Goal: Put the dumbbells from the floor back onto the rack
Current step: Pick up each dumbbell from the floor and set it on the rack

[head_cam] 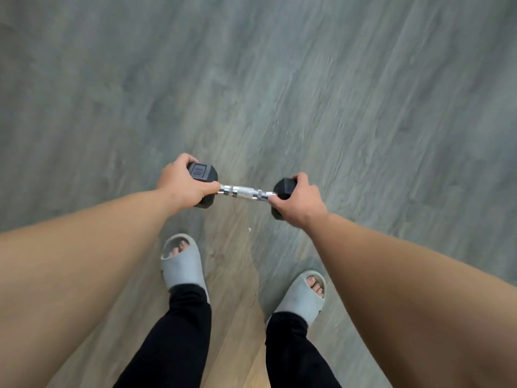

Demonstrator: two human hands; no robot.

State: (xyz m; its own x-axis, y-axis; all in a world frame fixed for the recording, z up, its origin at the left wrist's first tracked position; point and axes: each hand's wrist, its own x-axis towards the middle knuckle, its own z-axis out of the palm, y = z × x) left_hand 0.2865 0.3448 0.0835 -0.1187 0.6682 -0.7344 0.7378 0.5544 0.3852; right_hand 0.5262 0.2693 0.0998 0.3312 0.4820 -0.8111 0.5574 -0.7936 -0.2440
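Both hands clamp the dumbbell (pixel 243 191) clear of the floor (pixel 279 79): left hand (pixel 181 183) wraps the nine o'clock head, right hand (pixel 300 204) the three o'clock head, bar bare between. No rack in sight. Gripping those bulky heads risks a slip onto the slippered feet (pixel 184 261) at six o'clock.

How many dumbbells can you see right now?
1: the dumbbell is held by both hands, left hand, right hand. Others may lie outside the view.

Blurred floor, partly covered dumbbell

The floor (pixel 279 65) is motion-smeared; each hand covers part of a dumbbell (pixel 242 191) head, and the marking there is unreadable.
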